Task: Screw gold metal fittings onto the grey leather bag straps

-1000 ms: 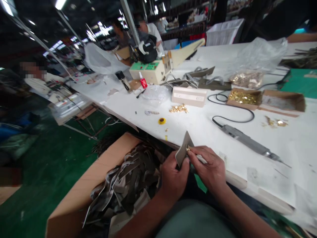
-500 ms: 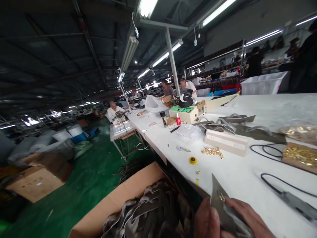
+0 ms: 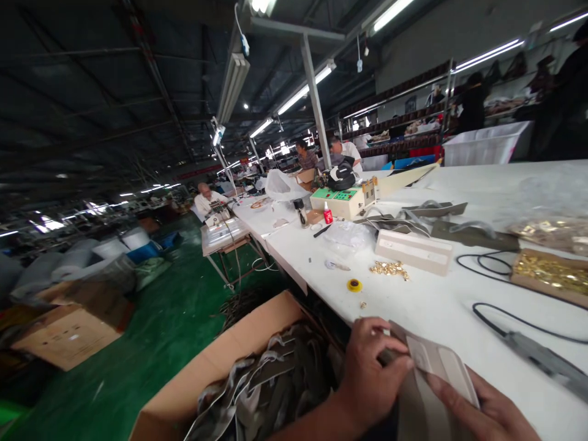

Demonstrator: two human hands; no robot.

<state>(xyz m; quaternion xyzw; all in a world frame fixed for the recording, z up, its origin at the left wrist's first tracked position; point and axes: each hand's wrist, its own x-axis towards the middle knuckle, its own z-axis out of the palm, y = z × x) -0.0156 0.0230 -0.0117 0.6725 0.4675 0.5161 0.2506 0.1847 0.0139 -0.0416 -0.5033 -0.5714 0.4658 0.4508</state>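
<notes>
Both of my hands are at a taupe, leather-like flat piece with a rounded end and a paler face, low in the view by the table's edge. My left hand pinches its upper left edge between thumb and fingers. Gripping the right side is my right hand, thumb on the face and fingers behind. Whatever sits under my left fingertips is hidden. Beyond the hands, a tiny gold fitting and a yellow-rimmed disc lie on the white table.
An open cardboard box of dark strips stands left of the table. Gold fittings lie in a heap before a pale block. At right are a corded grey tool and a box of gold pieces. Several people work farther back.
The piece has turned so its paler, rounded face shows. My left hand has risen to its upper edge, and the gold fitting seen on the piece is out of sight. The view shifted slightly.
</notes>
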